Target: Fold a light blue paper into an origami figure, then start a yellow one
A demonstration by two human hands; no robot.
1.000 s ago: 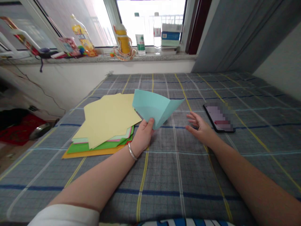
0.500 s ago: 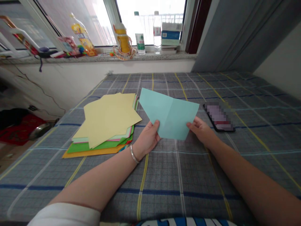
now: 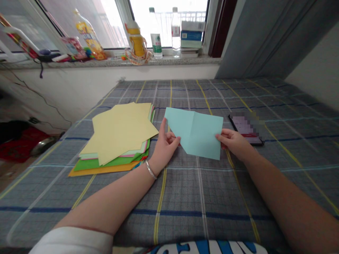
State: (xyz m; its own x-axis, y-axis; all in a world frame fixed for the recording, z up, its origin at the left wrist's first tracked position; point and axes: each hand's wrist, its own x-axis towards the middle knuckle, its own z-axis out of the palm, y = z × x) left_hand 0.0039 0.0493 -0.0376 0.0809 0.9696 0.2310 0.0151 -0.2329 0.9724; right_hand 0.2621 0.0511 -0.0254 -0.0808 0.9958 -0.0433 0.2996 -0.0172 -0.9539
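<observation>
Broadly, a grey plaid cloth (image 3: 182,195) with yellow and blue stripes fills the foreground. On its left lies a loose stack of coloured paper (image 3: 122,132), pale yellow uppermost. Just right of that is a creased light-blue paper sheet (image 3: 203,133) — the right hand (image 3: 235,141) pinches its right edge, fingers closed, while the left hand (image 3: 163,150) spreads thumb and forefinger wide at the sheet's left edge; whether it grips, I cannot tell.

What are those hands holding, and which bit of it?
A light blue paper: the right hand pinches its right edge, and the left hand holds its slanted left edge.
</observation>
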